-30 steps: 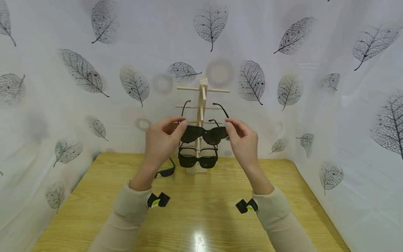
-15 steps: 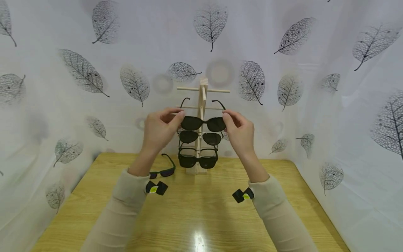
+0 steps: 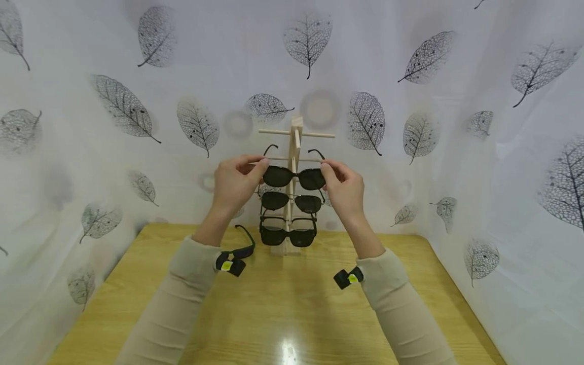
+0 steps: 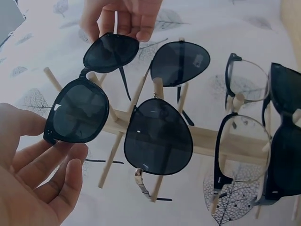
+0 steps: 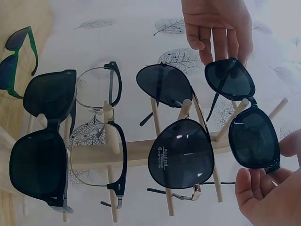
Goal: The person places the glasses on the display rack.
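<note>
My left hand point(image 3: 237, 185) and right hand point(image 3: 344, 193) pinch the two outer ends of a pair of black sunglasses point(image 3: 279, 176), thumbs toward me and fingers behind. The sunglasses are level, their temples pointing back on either side of the wooden display rack point(image 3: 297, 126). In the right wrist view, a peg end shows at the nose bridge of the held sunglasses point(image 5: 254, 139); whether they bear on it I cannot tell. Directly below hang metal-framed aviator sunglasses point(image 5: 181, 153). Under those are clear-lens glasses point(image 5: 120, 155), then another pair of black sunglasses point(image 5: 40, 165).
Green-framed sunglasses point(image 3: 244, 251) lie on the wooden table point(image 3: 292, 299), left of the rack's foot. A crosswise peg point(image 3: 319, 135) sticks out both sides at the rack's top. A white leaf-print curtain point(image 3: 456, 167) surrounds the table's back and sides.
Both hands have raised the black sunglasses from in front of the aviators to the level above them. Over the last half second they have barely moved, apart from a slight camera shift.
</note>
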### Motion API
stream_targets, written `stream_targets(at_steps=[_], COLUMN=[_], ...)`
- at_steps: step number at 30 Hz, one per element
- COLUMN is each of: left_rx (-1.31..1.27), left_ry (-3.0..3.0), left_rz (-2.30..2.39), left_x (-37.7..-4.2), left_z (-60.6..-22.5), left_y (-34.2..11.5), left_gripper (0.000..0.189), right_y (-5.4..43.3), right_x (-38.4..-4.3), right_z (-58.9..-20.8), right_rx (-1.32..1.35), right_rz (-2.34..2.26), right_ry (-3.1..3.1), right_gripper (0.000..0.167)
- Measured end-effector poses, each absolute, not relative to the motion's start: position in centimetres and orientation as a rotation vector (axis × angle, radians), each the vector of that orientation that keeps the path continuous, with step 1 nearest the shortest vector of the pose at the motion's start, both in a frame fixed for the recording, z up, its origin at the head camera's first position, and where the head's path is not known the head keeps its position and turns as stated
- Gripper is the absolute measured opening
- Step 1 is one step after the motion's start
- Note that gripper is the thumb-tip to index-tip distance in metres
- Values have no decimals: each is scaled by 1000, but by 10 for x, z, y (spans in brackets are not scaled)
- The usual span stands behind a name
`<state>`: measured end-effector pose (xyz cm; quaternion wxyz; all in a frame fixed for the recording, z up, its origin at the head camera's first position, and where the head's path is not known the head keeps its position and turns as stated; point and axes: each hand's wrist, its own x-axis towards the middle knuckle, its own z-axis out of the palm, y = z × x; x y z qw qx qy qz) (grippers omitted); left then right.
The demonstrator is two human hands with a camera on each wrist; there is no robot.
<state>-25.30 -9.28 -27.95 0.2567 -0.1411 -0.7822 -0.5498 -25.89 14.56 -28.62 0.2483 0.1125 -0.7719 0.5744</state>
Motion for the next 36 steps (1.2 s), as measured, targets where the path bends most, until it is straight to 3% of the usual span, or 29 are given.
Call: stream_targets(at_steps=[36], left_rx=[-334], left_ry=[-2161], left_rz=[-1450], left_x=[-267], left_z=[-284], left_y=[-92], left_gripper=[35], right_y=[142], right_x=[-277], right_z=[-287], right_rx=[231], right_rz=[1576], right_ry=[-2150], right_gripper=[36])
